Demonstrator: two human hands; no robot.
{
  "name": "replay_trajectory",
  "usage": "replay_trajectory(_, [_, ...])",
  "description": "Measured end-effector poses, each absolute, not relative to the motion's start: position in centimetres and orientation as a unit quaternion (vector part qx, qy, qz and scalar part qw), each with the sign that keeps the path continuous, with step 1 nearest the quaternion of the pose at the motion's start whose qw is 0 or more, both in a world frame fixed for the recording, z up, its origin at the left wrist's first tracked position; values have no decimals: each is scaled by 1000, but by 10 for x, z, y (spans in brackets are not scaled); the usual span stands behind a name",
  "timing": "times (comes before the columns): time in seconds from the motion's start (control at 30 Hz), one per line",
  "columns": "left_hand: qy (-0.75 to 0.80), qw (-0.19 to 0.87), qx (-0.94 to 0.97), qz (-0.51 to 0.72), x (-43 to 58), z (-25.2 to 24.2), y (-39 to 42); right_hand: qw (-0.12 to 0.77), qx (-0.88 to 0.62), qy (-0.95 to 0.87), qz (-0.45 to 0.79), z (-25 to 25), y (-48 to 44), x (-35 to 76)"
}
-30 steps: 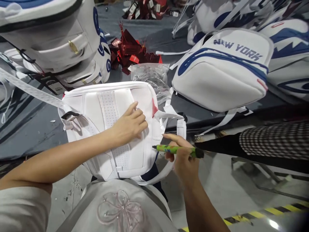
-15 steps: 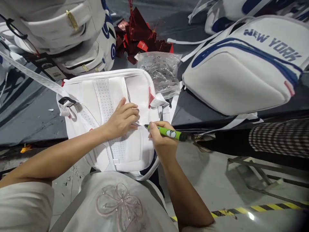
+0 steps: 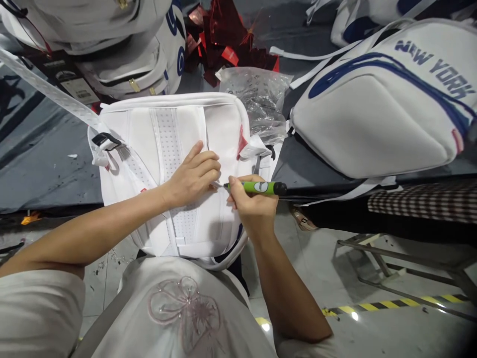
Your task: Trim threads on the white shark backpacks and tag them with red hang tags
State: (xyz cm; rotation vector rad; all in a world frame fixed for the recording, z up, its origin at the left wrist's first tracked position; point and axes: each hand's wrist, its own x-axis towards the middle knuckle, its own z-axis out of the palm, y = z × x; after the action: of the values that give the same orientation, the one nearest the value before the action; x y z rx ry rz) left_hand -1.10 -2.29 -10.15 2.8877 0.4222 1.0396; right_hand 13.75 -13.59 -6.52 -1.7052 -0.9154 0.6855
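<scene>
A white backpack (image 3: 227, 124) lies back panel up at the table edge and against my body, with a dotted mesh strip and straps. My left hand (image 3: 196, 174) rests on its panel, little finger apart, the other fingers bent at a pale fold or strip beside the marker tip. What exactly lies under those fingertips is partly hidden. In my right hand (image 3: 253, 206) is a green marker (image 3: 255, 187), held like a pen with its dark end to the right. Its tip points left, close to my left fingertips; whether it touches the fabric I cannot tell.
Stacked white backpacks (image 3: 122, 64) with a black hang tag (image 3: 69, 82) stand back left. Red shiny tags (image 3: 227, 42) and a clear plastic bag (image 3: 257, 97) lie behind. A "NEW YORK" backpack (image 3: 372, 119) is right. Another person's checked garment (image 3: 421, 201) and a metal stool frame (image 3: 395, 263) show lower right.
The view has shifted, so the bags at the back sit higher and further right. Both hands stay at the same spot on the backpack; the marker looks a little more level.
</scene>
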Motion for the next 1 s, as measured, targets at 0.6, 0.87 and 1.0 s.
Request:
replay_trajectory(0.6, [138, 76, 934, 320, -11, -102, -20, 506, -714, -396, 277, -67, -130, 139])
replay_trajectory(0.87, [193, 51, 958, 207, -11, -95, -24, 513, -710, -402, 269, -70, -132, 139])
replay_trajectory(1.0, [206, 64, 961, 176, -12, -95, -25, 508, -707, -409, 273, -69, -131, 139])
